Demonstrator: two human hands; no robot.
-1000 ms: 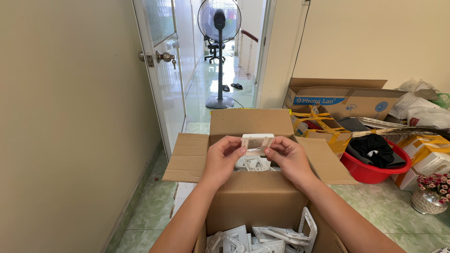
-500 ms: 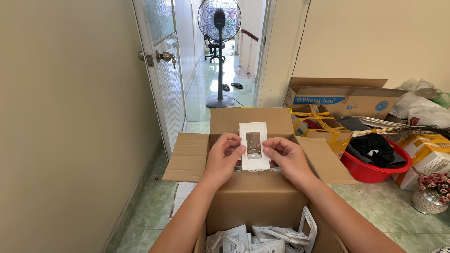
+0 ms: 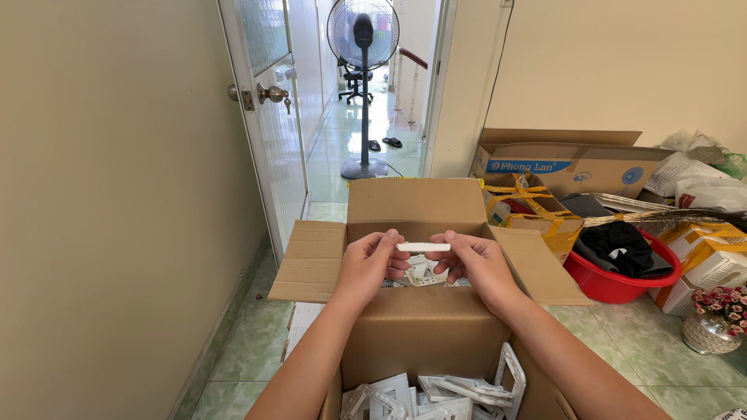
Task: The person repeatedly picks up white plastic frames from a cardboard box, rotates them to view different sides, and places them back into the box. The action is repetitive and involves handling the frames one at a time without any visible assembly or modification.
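Note:
My left hand (image 3: 370, 266) and my right hand (image 3: 476, 263) hold a flat white plastic plate (image 3: 424, 247) between their fingertips, one hand at each end. The plate is turned edge-on to me, so it shows as a thin white strip. It hangs over an open cardboard box (image 3: 416, 204) that holds several more white plastic pieces (image 3: 424, 272). A second open box (image 3: 436, 334), nearer to me, has a pile of white plastic frames (image 3: 436, 387) in it.
A white door (image 3: 268, 132) with a metal knob stands open on the left. A pedestal fan (image 3: 362, 47) stands down the hallway. To the right lie a red basin (image 3: 615, 281) with dark cloth, more cardboard boxes (image 3: 568, 163) and a small flower pot (image 3: 712, 327).
The white plate faced me upright half a second ago; both hands have tipped it flat, so only its edge shows now.

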